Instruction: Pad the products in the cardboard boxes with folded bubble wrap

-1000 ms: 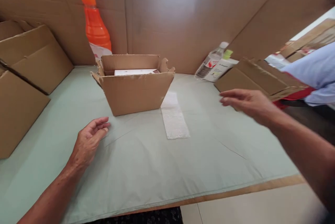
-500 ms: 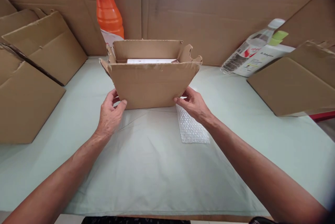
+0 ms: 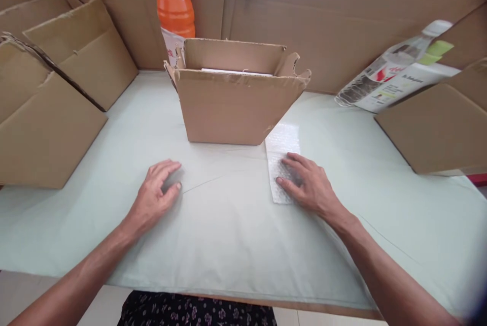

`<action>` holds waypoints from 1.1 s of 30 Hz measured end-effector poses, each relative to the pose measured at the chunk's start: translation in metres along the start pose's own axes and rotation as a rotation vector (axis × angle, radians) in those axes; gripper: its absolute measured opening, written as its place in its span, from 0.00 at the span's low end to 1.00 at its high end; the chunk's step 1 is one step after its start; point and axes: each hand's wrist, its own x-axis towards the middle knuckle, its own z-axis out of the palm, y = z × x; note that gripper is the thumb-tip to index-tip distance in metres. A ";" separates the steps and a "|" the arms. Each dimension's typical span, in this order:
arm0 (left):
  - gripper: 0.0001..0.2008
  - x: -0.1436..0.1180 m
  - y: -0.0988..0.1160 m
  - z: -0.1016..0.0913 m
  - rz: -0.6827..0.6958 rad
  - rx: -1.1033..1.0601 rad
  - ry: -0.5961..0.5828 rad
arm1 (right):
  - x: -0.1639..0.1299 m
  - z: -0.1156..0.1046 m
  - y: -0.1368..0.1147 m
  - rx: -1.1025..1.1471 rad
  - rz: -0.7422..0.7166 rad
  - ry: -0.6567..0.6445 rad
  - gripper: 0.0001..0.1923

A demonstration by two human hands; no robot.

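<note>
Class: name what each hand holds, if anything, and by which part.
Nothing is gripped. Right hand lies flat on the bubble wrap's near end; left hand rests on the table.

R hand [image 3: 310,189] flat on bubble wrap [image 3: 281,156], L hand [image 3: 154,196] on table [image 3: 228,234], open box [image 3: 238,107] behind

Single head-worn view, looked forward and down from close above the hands [image 3: 236,191], worktop [image 3: 228,245] beneath them, open box [image 3: 236,107] just beyond them
</note>
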 end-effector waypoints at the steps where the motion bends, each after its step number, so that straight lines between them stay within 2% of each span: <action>1: 0.18 -0.011 -0.002 0.001 0.074 0.037 -0.005 | -0.007 0.004 0.000 -0.051 -0.011 0.013 0.23; 3: 0.16 -0.028 -0.004 0.006 0.181 0.086 0.002 | -0.015 0.008 -0.004 -0.091 -0.006 0.051 0.20; 5: 0.14 -0.035 -0.003 0.010 0.226 0.096 0.030 | -0.018 0.007 -0.014 -0.054 0.012 0.090 0.18; 9: 0.13 -0.035 -0.002 0.014 0.203 0.027 0.126 | -0.016 -0.002 -0.034 0.214 0.052 0.160 0.18; 11: 0.13 -0.033 -0.001 0.015 0.173 -0.005 0.159 | -0.013 -0.001 -0.039 0.278 0.077 0.203 0.20; 13: 0.13 -0.032 -0.001 0.014 0.164 -0.011 0.163 | -0.008 0.005 -0.039 0.204 0.096 0.221 0.19; 16: 0.12 -0.031 0.000 0.012 0.187 0.000 0.162 | -0.005 0.018 -0.036 0.029 0.105 0.156 0.19; 19: 0.13 -0.030 -0.001 0.011 0.193 0.000 0.162 | -0.006 0.025 -0.035 -0.051 0.098 0.106 0.21; 33: 0.11 -0.025 -0.008 0.010 0.166 0.053 0.144 | -0.002 0.029 -0.043 -0.047 0.123 0.066 0.22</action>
